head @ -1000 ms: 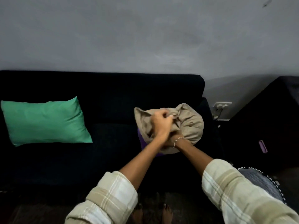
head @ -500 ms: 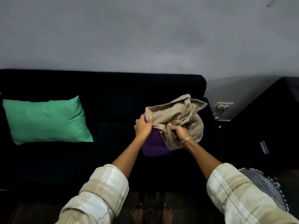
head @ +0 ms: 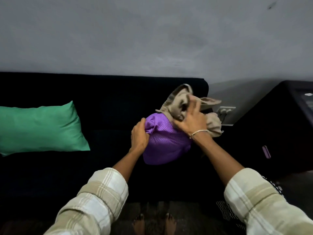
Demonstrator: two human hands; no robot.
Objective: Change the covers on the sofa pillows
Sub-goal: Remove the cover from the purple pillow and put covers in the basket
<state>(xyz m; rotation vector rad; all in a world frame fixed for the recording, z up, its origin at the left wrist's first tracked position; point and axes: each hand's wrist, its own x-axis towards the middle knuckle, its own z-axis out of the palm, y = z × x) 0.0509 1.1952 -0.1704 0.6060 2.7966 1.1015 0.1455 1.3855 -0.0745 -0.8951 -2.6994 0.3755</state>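
Grips a bunched corner of the purple dotted pillow (head: 162, 143) with the left hand (head: 139, 139), fingers curled tight. Spreads the right hand (head: 191, 122), blurred, fingers straight, against the beige cover (head: 177, 102) crumpled just beyond it at the pillow's far end. Keeps the pillow between both hands, over the dark sofa (head: 101, 102). Well off to the left hand's left, a green pillow (head: 39, 128) on the seat.

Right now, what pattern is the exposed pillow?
The pillow is purple with white dots; head view.
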